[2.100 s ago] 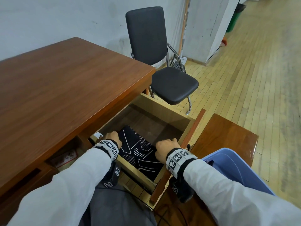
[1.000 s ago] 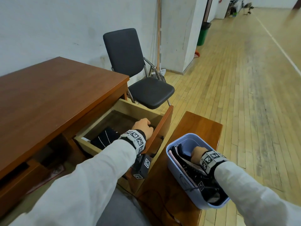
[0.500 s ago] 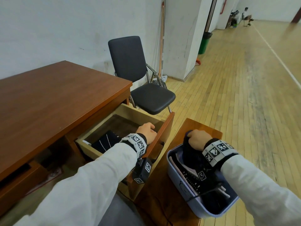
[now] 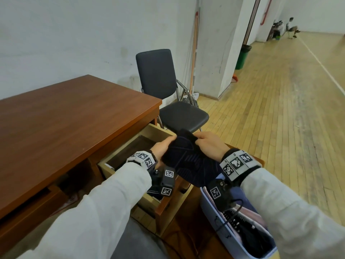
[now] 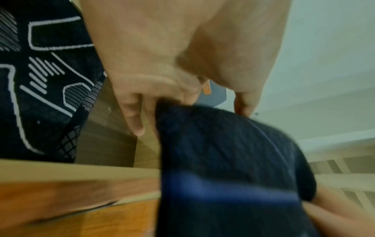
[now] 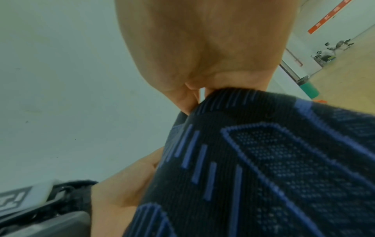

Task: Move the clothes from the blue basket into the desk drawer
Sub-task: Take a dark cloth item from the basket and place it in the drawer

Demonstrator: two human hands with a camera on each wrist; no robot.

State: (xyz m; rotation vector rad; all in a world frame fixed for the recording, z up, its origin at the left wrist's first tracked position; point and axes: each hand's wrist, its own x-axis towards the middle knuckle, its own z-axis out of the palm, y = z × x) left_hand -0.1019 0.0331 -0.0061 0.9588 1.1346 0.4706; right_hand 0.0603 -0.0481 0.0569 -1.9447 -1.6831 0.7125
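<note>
A black garment with blue line patterns [image 4: 188, 157] hangs in the air between the open desk drawer [image 4: 149, 131] and the blue basket [image 4: 220, 219]. My left hand [image 4: 165, 146] pinches its left top edge and my right hand [image 4: 209, 144] grips its right top edge. In the left wrist view the left hand [image 5: 178, 96] holds the dark cloth [image 5: 233, 160] above the drawer, where a black garment with white lines [image 5: 40, 80] lies. The right wrist view shows the right hand [image 6: 205, 89] gripping the blue-patterned knit [image 6: 263, 160]. More clothes [image 4: 248, 232] lie in the basket.
The brown desk top [image 4: 65, 124] stretches to the left. A black chair [image 4: 168, 101] stands just behind the drawer. The basket sits on a low wooden cabinet [image 4: 186, 221] at my right. Wooden floor [image 4: 280, 128] extends to the right, with a green bin [image 4: 242, 57] far back.
My right hand has lifted a dark garment out of the basket and carried it left toward the drawer. The left hand left the drawer's edge and took hold of the garment too.
</note>
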